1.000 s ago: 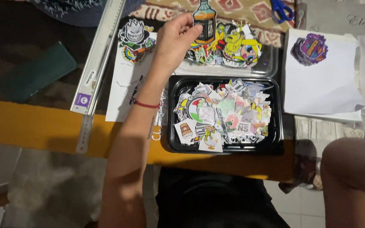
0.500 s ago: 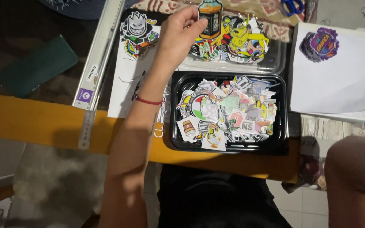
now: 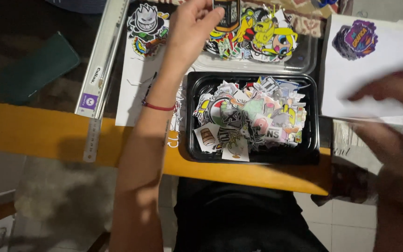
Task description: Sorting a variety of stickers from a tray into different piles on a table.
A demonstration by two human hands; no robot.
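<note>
Our right hand (image 3: 392,140) has swung into view, blurred, fingers spread. Our left hand (image 3: 190,28), fingers open, touches the stickers (image 3: 253,32) in the clear tray (image 3: 304,60).

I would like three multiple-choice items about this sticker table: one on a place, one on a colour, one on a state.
1. Where is the left hand?
A. Over the clear tray of stickers
B. Inside the black tray
C. On the metal ruler

2. What colour is the band on the left wrist?
A. Blue
B. Red
C. White

3. How does the right hand appear?
A. Sharp, flat on the table
B. Blurred, near the white sheet
C. Holding the ruler

Answers:
1 A: its fingers reach the stickers in the far clear tray.
2 B: a thin red band circles the wrist.
3 B: it is smeared at the right edge; its grip cannot be told.
</note>
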